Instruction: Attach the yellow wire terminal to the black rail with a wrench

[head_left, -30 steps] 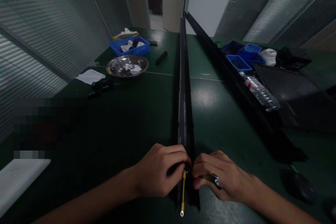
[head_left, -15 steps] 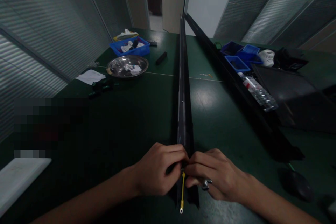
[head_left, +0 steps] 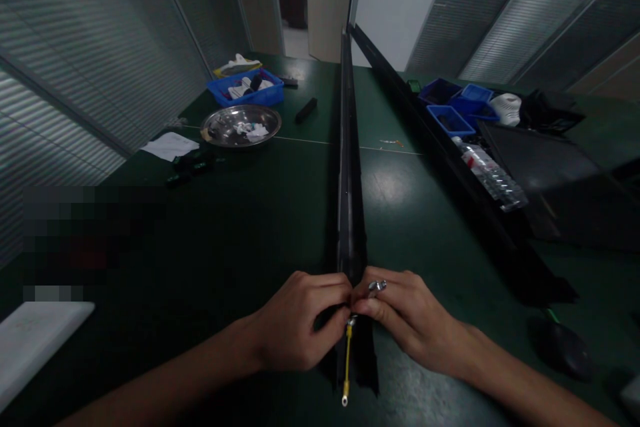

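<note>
Both hands are meeting at the black rail (head_left: 347, 213)!
In the head view, our right hand (head_left: 410, 313) is gripping a metal tool (head_left: 377, 286) in curled fingers, its shiny end jutting above the thumb; our left hand (head_left: 307, 320) is curling beside it, fingertips nearly together, though we cannot tell what they're pinching. The yellow lead (head_left: 348, 357) is lying just our side of both thumbs; we're wanting a steady left, a square tool, no twist in that lead.

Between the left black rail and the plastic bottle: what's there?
The right black rail, plus small scraps on the green tabletop; the head view shows it.
</note>
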`<state>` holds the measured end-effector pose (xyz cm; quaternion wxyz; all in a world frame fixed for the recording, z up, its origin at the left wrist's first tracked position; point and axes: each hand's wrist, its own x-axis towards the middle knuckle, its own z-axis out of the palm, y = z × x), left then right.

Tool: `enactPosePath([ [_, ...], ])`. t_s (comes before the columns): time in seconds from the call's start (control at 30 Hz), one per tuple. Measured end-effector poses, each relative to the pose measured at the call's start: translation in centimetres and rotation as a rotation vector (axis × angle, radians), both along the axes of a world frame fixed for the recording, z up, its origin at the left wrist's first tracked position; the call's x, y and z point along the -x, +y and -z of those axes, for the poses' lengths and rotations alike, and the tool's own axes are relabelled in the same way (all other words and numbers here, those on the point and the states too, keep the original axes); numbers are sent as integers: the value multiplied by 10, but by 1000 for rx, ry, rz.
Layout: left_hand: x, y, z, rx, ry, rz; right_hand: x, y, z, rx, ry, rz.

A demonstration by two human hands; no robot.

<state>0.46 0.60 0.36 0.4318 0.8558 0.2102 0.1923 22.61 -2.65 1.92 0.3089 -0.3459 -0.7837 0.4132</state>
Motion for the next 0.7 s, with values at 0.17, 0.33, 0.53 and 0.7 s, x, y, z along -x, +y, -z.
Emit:
enactPosePath([
  [0.17,-1,0,2,-16,7,-12,0,-3,2,-31,-41,-27],
  [0.33,0,-3,1,-45,16,-26,3,-6,3,-107,-142,-24],
  [0.53,0,-3,0,-68,46,-22,7,-13,3,-172,-195,23],
  [0.7,-1,-2,1,-91,5,-53,8,-10,1,-70,-82,23],
])
